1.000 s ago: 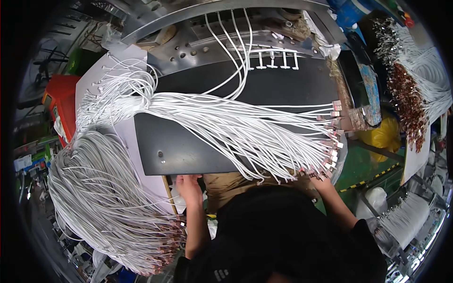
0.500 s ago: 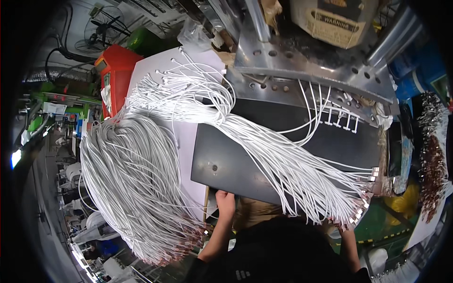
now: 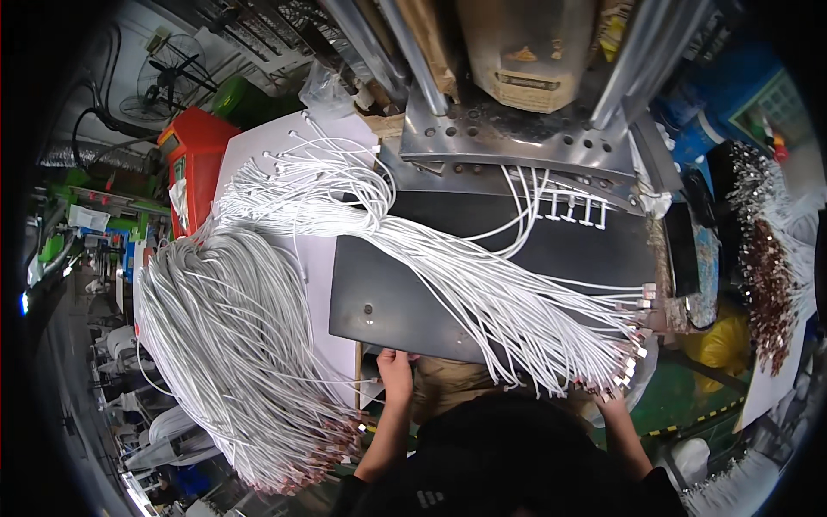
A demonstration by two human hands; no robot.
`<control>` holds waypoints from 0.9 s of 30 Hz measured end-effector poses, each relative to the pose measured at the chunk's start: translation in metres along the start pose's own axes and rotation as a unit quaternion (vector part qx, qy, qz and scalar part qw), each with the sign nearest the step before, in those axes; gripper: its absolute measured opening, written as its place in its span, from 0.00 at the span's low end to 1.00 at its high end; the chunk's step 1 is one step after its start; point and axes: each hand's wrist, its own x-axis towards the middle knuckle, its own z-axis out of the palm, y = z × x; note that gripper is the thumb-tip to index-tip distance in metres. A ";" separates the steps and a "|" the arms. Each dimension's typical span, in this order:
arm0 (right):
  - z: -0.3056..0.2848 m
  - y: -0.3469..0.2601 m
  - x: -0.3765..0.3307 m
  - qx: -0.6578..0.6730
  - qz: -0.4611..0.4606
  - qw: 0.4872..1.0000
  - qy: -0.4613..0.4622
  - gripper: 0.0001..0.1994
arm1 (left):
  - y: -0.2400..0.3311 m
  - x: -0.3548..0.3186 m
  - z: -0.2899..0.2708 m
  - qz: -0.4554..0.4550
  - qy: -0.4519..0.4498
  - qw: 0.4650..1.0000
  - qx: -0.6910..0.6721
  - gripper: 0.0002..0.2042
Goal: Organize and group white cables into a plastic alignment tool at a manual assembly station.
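Note:
A bundle of white cables (image 3: 469, 271) lies across a black work surface (image 3: 388, 306), its ends with small connectors fanned out at the near right corner. My right hand (image 3: 612, 403) is just below those ends, touching or close under them; its fingers are mostly hidden. At the near edge of the black surface, my left hand (image 3: 395, 375) has its fingers curled in; what they hold, if anything, is hidden. A few separate white cables (image 3: 527, 207) run from the metal press (image 3: 517, 142) beside a white comb-like plastic piece (image 3: 575, 209).
A thick grey-white cable bundle (image 3: 233, 336) hangs over the left side, next to a pale board (image 3: 323, 284). Behind it stands a red machine (image 3: 196, 159). More cables with brown ends (image 3: 767, 284) hang at the far right, near a yellow bag (image 3: 719, 349).
The whole view has shifted, so the press and cables sit further left in the picture. Both hands remain at about the same places by the black surface and the cable ends.

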 end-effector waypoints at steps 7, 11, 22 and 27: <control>-0.225 0.063 0.071 0.599 0.276 0.729 -0.181 0.15 | 0.026 -0.056 0.035 0.408 -0.152 0.884 0.169 0.09; -0.275 0.066 0.112 0.648 0.106 0.754 0.025 0.19 | 0.115 -0.057 0.115 0.566 -0.287 0.695 0.337 0.19; -0.289 0.015 0.221 0.511 0.113 0.831 0.187 0.12 | 0.158 0.001 0.185 0.497 -0.417 0.598 0.471 0.24; -0.171 0.051 0.052 0.412 0.383 0.654 0.505 0.11 | 0.222 0.036 0.160 0.505 -0.374 0.501 0.595 0.13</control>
